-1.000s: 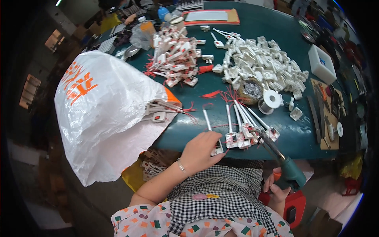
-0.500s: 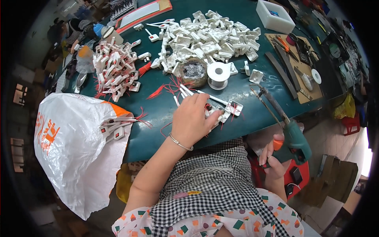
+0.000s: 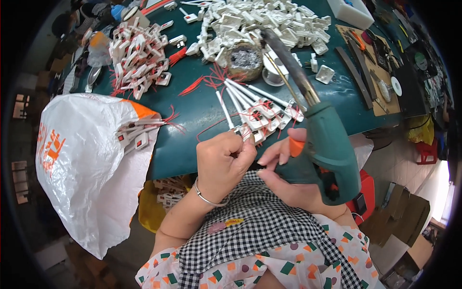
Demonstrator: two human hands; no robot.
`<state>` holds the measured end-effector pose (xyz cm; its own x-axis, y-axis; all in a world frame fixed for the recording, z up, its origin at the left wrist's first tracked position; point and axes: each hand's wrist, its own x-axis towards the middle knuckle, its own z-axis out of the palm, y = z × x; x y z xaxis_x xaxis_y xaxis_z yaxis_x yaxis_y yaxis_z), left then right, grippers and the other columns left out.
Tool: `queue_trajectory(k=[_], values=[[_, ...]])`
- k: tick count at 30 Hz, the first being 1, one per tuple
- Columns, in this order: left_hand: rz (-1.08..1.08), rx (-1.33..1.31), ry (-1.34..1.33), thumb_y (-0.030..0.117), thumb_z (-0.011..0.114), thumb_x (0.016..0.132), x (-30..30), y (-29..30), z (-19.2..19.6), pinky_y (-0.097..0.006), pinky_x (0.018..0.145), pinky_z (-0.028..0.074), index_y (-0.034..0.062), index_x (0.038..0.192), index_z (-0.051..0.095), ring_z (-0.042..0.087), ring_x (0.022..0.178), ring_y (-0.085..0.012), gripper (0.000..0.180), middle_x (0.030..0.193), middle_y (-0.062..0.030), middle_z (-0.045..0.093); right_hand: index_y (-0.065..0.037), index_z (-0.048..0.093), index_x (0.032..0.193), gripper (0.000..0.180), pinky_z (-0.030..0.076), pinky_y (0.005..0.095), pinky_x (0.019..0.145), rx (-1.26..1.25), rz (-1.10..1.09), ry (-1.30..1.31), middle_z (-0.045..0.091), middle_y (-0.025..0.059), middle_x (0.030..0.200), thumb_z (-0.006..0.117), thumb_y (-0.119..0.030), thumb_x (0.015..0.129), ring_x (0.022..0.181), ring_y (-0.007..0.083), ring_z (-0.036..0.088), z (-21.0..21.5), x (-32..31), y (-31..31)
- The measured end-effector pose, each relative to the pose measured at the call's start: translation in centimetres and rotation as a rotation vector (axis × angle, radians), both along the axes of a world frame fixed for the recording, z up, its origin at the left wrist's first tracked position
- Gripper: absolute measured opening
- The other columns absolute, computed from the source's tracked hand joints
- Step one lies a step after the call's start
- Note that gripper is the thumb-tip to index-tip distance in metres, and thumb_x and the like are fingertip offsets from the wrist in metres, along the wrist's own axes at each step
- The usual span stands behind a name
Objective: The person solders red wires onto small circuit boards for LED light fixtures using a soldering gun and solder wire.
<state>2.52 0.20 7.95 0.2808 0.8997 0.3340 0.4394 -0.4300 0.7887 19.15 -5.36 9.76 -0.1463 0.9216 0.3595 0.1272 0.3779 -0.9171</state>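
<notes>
My right hand (image 3: 293, 176) grips a green soldering gun (image 3: 332, 139) with an orange trigger, its long dark tip pointing up and away over the table. My left hand (image 3: 220, 161) is closed in front of my apron, thumb against the curled fingers; whatever is in them is hidden. Just beyond it lies a fan of white plastic housings (image 3: 269, 113) with white stems and thin red wires. Behind them stand a round pot (image 3: 244, 60) of greyish, crusted material and a spool of solder wire (image 3: 275, 76), partly covered by the soldering gun's tip.
A heap of white plastic shells (image 3: 269, 21) covers the far middle of the green table (image 3: 185, 123). Red-wired pieces (image 3: 139, 58) are piled at the left. A white plastic bag (image 3: 86, 159) hangs over the left edge. Pliers (image 3: 357, 41) lie on a board at the right.
My left hand has drawn back from the white pieces toward my body and closed. My right hand has brought the soldering gun up and leftward, close to my left hand.
</notes>
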Motion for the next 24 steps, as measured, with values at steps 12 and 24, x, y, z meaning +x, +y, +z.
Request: queue_trajectory(k=[12,24], values=[[0.138,0.027,-0.039,0.000,0.072,0.072,-3.5,-0.8,-1.5,-0.033,0.042,0.034,0.0028,0.055,0.047,0.045,0.043,-0.0219,0.030,0.052,-0.0082,0.043,-0.001,0.040,0.130,0.065,0.048,0.0251,0.079,0.075,0.013,-0.397,0.051,0.0033,0.090,0.074,0.006,0.075,0.086,0.0112,0.055,-1.4,-4.7,1.8],[0.179,0.055,-0.026,0.001,0.072,0.072,-5.4,-0.5,-2.4,-0.034,0.041,0.035,0.0026,0.055,0.047,0.046,0.043,-0.0230,0.030,0.052,-0.0084,0.044,-0.002,0.038,0.131,0.070,0.047,0.0264,0.078,-0.031,0.041,-0.137,0.048,0.0025,0.089,0.074,0.007,0.072,0.083,0.0128,0.054,-3.5,-6.8,2.1]])
